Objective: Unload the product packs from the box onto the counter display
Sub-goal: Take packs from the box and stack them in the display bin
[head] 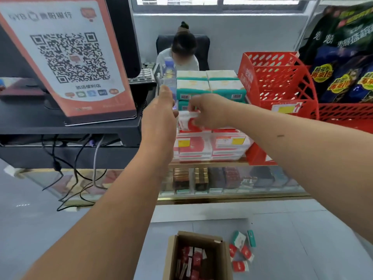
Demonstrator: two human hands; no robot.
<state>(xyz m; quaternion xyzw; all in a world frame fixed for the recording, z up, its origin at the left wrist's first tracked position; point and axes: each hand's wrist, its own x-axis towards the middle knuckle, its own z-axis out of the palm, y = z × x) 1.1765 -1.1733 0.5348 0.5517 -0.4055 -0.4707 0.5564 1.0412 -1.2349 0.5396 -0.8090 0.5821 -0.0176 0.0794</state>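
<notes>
- Plastic-wrapped red-and-white product pack (188,121): pinched by the curled fingers (193,106) of the right hand (210,113), just above the counter display.
- At nine o'clock of that pack, the left hand (161,116) reaches in with its thumb up against a clear plastic water bottle with a blue cap (169,79) (I cannot tell whether its fingers grip anything).
- At six o'clock of the held pack lie the stacked red-and-white packs (212,147); at twelve, stacked teal-and-white packs (210,85).
- A red perforated plastic rack (278,77) stands at three o'clock.
- An orange-bordered QR-code sign (66,57) leans at ten o'clock.
- At six o'clock of the view, an open brown cardboard box (226,259) sits on the grey floor (302,239) and holds more red packs (196,258). Loose red and teal packs (242,251) lie just beside it, at its three o'clock.
</notes>
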